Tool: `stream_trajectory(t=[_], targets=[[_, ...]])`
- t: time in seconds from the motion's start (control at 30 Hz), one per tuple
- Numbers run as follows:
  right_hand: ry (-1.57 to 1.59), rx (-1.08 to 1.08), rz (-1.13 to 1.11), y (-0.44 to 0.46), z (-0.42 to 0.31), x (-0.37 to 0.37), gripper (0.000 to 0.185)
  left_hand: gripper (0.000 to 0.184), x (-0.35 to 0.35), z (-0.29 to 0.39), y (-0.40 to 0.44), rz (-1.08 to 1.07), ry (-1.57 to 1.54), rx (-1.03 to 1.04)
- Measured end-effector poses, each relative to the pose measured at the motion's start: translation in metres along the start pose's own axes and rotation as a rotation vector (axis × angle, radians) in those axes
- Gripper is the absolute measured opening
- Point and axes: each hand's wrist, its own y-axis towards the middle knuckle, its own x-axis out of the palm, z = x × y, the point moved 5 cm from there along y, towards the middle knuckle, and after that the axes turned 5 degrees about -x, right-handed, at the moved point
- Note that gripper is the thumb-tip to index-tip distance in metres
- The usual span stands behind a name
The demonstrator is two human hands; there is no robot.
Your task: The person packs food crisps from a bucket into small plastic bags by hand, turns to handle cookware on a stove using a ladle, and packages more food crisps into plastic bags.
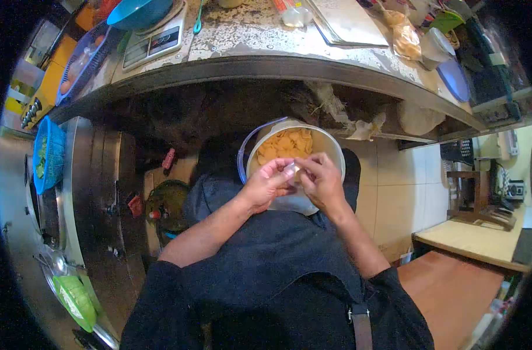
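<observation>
Between my knees stands a white bucket (pixel 334 146) with a blue handle, holding many orange-brown pieces (pixel 284 144). Over its near side, my left hand (pixel 270 185) and my right hand (pixel 322 182) meet, fingers closed in a pinch around a small pale, shiny item (pixel 291 170). The item is too small to name. Under my hands, the lower part of the bucket's inside is partly hidden.
Ahead runs a worn counter (pixel 237 49) with a scale (pixel 155 48), a blue bowl (pixel 139 13), an open notebook (pixel 350 22) and a jar (pixel 436 46). A blue basket (pixel 49 154) is at left, a brown tabletop (pixel 447 291) at lower right.
</observation>
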Motion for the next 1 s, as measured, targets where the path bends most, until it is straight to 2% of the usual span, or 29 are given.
stream_trajectory(t=[0.07, 0.2, 0.37, 0.43, 0.57, 0.67, 0.77, 0.97, 1.0], targets=[[0.01, -0.087, -0.067, -0.001, -0.006, 0.007, 0.034, 0.031, 0.001, -0.005, 0.0, -0.05, -0.004, -0.074], [0.132, 0.094, -0.163, 0.001, -0.007, 0.003, 0.044, 0.025, -0.006, -0.006, 0.0, 0.009, 0.023, -0.089], [0.468, 0.263, -0.084, -0.007, 0.021, -0.002, 0.045, 0.018, -0.007, -0.003, -0.001, 0.104, 0.03, -0.129], [0.642, 0.393, -0.079, -0.011, 0.031, -0.002, 0.044, 0.017, -0.007, -0.002, 0.001, 0.11, 0.092, -0.075], [0.752, 0.416, -0.078, -0.012, 0.036, -0.007, 0.041, 0.018, -0.007, 0.0, 0.002, 0.135, 0.214, 0.034], [0.766, 0.455, -0.061, -0.013, 0.034, -0.007, 0.041, 0.02, -0.014, -0.002, 0.005, 0.146, 0.324, 0.126], [0.746, 0.463, -0.077, -0.014, 0.037, -0.004, 0.041, 0.022, -0.014, 0.001, 0.006, 0.172, 0.373, 0.305], [0.831, 0.437, -0.094, -0.017, 0.034, -0.007, 0.036, 0.019, -0.018, 0.005, 0.001, 0.132, 0.599, 0.239], [0.833, 0.426, -0.057, -0.016, 0.031, -0.017, 0.035, 0.019, -0.018, 0.008, -0.002, 0.158, 0.744, 0.332]])
